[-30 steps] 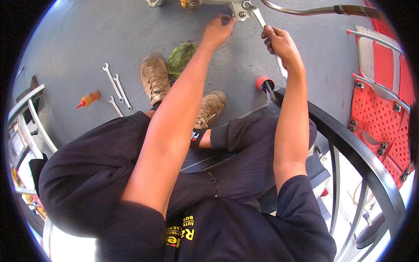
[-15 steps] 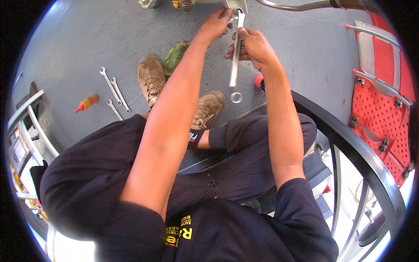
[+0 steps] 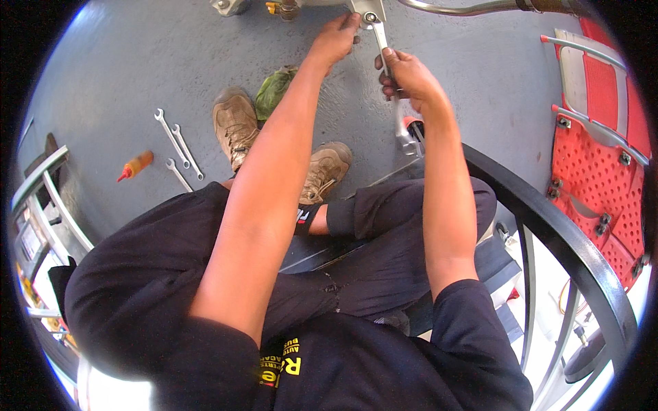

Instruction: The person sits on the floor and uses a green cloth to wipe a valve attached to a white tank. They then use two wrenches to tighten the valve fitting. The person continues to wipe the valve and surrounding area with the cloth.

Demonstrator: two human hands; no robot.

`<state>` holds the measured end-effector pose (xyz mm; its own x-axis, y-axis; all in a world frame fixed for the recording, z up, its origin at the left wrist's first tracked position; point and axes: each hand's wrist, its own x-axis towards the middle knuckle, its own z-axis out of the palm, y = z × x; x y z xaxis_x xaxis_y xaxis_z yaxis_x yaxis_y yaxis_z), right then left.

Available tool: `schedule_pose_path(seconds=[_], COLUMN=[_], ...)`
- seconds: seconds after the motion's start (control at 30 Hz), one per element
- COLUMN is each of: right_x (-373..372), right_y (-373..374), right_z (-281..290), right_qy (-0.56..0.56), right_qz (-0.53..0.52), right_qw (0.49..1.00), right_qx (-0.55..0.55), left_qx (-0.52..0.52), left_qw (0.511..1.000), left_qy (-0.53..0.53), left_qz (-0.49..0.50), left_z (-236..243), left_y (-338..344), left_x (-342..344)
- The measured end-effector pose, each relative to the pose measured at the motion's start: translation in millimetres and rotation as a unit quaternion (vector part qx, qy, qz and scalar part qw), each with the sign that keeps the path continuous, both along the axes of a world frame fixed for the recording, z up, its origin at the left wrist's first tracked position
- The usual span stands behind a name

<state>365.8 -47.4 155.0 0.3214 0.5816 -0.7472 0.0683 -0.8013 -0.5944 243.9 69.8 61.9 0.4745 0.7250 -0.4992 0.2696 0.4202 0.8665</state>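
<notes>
My right hand (image 3: 411, 77) is closed around the shaft of a long silver wrench (image 3: 380, 38). The wrench's far head sits at a bolt (image 3: 370, 18) on a pale metal bracket (image 3: 380, 7) at the top of the view. Its near end slants down toward me, just left of my right forearm. Beside the bolt, my left hand (image 3: 334, 42) has its fingers drawn together with the tips against the bracket's left side. What those fingers pinch, if anything, is hidden.
On the grey floor at left lie several wrenches (image 3: 179, 145) and an orange bottle with a red tip (image 3: 136, 166). A green cloth (image 3: 275, 90) rests by my boots (image 3: 235, 123). A black curved rail (image 3: 548, 198) and red perforated panel (image 3: 595, 205) stand at right.
The wrench's near end has swung to the right, and my right hand has moved right with it. My left hand has shifted slightly left and stays at the bracket.
</notes>
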Motion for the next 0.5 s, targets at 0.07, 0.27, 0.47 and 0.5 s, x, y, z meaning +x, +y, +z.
schedule_pose_path(seconds=[0.07, 0.27, 0.47, 0.5], right_x=[27.3, 54.9, 37.9, 33.3], right_y=[2.6, 4.7, 6.1, 5.8], right_z=[0.4, -11.7, 1.6, -1.1], right_qy=[-0.058, -0.423, -0.283, -0.266], right_qz=[0.055, 0.105, 0.047, 0.042], right_qw=[0.997, 0.896, 0.953, 0.96], right_qx=[-0.016, 0.081, 0.095, 0.078], left_qx=[0.013, 0.057, 0.058, 0.054], left_qw=[1.0, 0.998, 0.998, 0.998], left_qy=[-0.008, 0.004, -0.029, -0.024], left_qz=[0.001, -0.016, 0.014, 0.015], left_z=[-1.7, -20.5, -28.0, -28.6], left_y=[-0.3, 5.9, -2.9, -2.5], left_x=[3.3, 9.3, 11.6, 11.4])
